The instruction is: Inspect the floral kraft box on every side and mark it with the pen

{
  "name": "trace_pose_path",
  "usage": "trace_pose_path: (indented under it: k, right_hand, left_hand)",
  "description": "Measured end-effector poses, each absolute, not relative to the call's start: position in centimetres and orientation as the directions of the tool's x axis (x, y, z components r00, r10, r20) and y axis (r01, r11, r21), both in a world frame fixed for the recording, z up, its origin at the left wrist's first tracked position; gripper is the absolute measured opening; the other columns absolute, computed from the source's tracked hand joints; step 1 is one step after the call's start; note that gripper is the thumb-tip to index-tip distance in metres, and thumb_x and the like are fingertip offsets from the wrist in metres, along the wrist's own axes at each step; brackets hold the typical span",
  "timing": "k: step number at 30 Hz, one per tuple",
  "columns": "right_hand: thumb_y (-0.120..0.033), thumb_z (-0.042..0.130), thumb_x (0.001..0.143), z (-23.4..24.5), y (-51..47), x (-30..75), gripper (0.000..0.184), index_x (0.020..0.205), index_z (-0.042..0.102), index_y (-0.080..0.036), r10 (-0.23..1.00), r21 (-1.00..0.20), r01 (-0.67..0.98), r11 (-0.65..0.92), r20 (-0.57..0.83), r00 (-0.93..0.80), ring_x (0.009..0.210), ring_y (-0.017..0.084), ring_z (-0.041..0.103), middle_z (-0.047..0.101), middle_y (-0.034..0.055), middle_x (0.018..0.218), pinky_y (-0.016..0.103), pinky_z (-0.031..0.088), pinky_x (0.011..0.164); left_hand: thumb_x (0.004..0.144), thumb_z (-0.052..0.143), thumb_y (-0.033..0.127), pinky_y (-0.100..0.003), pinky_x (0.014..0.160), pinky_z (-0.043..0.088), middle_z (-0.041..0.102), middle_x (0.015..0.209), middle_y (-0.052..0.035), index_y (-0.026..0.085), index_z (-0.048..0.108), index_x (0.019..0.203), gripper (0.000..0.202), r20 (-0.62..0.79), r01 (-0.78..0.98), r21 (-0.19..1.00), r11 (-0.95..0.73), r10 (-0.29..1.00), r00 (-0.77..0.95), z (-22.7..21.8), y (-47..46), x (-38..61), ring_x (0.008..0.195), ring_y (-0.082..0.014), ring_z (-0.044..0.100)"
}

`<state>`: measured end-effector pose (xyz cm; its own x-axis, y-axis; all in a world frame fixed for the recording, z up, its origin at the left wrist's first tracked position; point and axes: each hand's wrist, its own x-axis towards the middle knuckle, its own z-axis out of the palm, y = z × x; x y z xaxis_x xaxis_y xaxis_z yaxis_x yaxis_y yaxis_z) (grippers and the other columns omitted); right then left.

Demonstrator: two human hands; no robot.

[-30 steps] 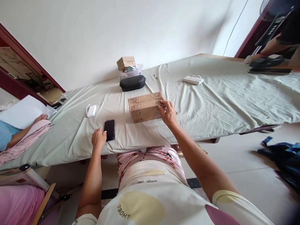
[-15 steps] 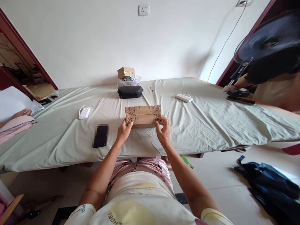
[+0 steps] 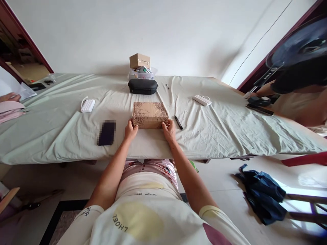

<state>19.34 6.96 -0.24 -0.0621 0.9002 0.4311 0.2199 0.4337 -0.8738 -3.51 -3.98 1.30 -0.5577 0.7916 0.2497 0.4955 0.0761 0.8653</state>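
Note:
A brown cardboard box (image 3: 150,114) with dark scribbled swirls on its top and front sits on the cloth-covered table before me. My left hand (image 3: 131,130) grips its near left corner, thumb on the front face. On the opposite side, my right hand (image 3: 169,129) holds the near right corner with its fingers bent against the cardboard. A black marker pen (image 3: 178,122) lies on the cloth just right of that hand. The dark phone-like rectangle (image 3: 106,133), pixelated, lies left of my left hand.
Behind the box are a black zip case (image 3: 142,86) and a plastic tub (image 3: 150,74) with a small carton (image 3: 139,61) on it. White devices with loops lie left (image 3: 88,105) and right (image 3: 201,100). Other people are at both table ends; a fan (image 3: 301,47) stands right.
The box has turned so its scribbled front face shows and sits lower against the cloth. Both hands have shifted with it to the front corners. The marker pen now shows beside the right hand.

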Motion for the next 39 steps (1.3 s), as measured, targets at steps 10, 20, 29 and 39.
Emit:
trace_pose_path:
  k: [10,20,29,39]
  right_hand:
    - [-0.070,0.062,0.083,-0.6,7.2,19.6,0.052,0.105,0.057,-0.024,0.894,-0.873,0.195,0.448,0.444,-0.067,0.089,0.023,0.067,0.071,0.0088,0.100,0.044,0.058,0.086]
    - [-0.073,0.053,0.089,0.2,6.1,19.9,0.067,0.132,0.057,-0.021,0.856,-0.833,0.252,0.493,0.516,0.030,0.107,0.026,0.065,0.069,0.0127,0.119,0.047,0.057,0.097]
    - [-0.056,0.057,0.095,0.3,5.8,20.0,0.050,0.135,0.058,-0.026,0.783,-0.754,0.216,0.620,0.612,-0.111,0.115,0.025,0.063,0.063,0.0131,0.139,0.048,0.056,0.099]
    - [-0.047,0.060,0.091,0.4,5.7,20.0,0.032,0.114,0.060,-0.025,0.767,-0.748,0.218,0.627,0.641,-0.004,0.105,0.024,0.063,0.067,0.0093,0.116,0.042,0.056,0.090]
  left_hand:
    - [0.085,0.064,0.017,-0.041,0.103,0.057,0.078,0.120,-0.0127,0.019,0.059,0.134,0.048,0.243,0.404,0.915,0.007,0.788,-0.565,0.9,-3.5,-3.7,0.110,-0.0280,0.075]
    - [0.088,0.069,0.029,-0.041,0.102,0.058,0.061,0.150,-0.0172,0.021,0.026,0.165,0.088,0.381,0.443,0.884,-0.149,0.778,-0.499,0.8,-4.0,-3.3,0.116,-0.0267,0.072]
    - [0.100,0.057,0.038,-0.041,0.123,0.043,0.057,0.154,-0.0167,0.020,0.051,0.147,0.051,0.570,0.623,0.736,-0.267,0.740,-0.357,1.0,-4.2,-3.4,0.147,-0.0263,0.052]
    - [0.092,0.066,0.034,-0.037,0.107,0.055,0.063,0.138,-0.0150,0.021,0.058,0.132,0.042,0.555,0.609,0.758,-0.233,0.720,-0.415,1.3,-4.6,-3.0,0.133,-0.0263,0.060]
